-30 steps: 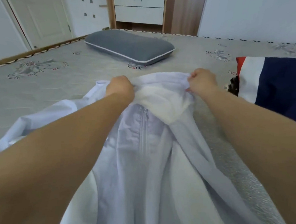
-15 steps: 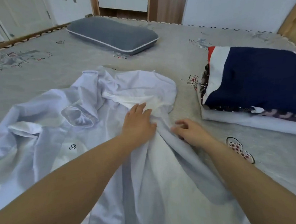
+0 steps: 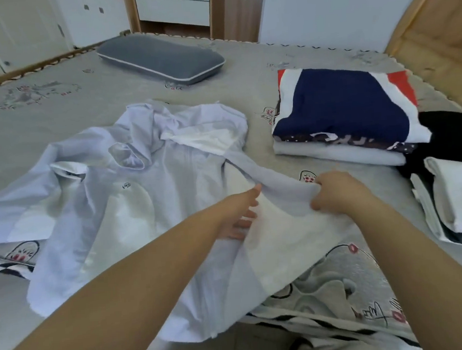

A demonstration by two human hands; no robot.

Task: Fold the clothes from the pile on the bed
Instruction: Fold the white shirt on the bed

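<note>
The pale lilac thin zip jacket [image 3: 133, 198] lies spread and wrinkled on the grey patterned bed [image 3: 56, 118], its collar far from the person and its hem near. Its long axis runs away from the body. The right hand [image 3: 335, 192] pinches the right front edge, fingers curled on the cloth. The left hand [image 3: 241, 215] rests flat on the middle, fingers straight. The free edge is nearer the right hand, so I think this hand will carry it leftwards.

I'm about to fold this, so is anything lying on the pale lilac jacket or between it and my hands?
Nothing visible: the right hand already grips the pale lilac zip jacket, and the left hand touches it.
</note>
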